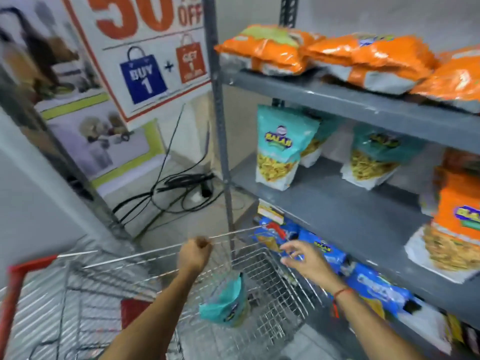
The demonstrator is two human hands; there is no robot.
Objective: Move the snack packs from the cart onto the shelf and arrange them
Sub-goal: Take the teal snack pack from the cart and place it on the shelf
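Note:
A wire shopping cart [262,284] stands in front of a grey metal shelf [337,206]. One teal snack pack [226,305] lies inside the cart near its bottom. My left hand [194,253] is closed on the cart's front rim wire. My right hand [304,258] hovers over the cart's right side with fingers spread and nothing in it. Teal packs [280,149] stand on the middle shelf, orange packs [363,55] lie on the top shelf, and another orange pack [457,224] stands at the right of the middle shelf.
Blue snack packs [374,287] fill the lower shelf beside my right hand. A shelf upright post [220,126] rises just behind the cart. Black cables [179,188] lie on the floor at the left, under a sale poster [145,55]. The cart has a red handle [15,289].

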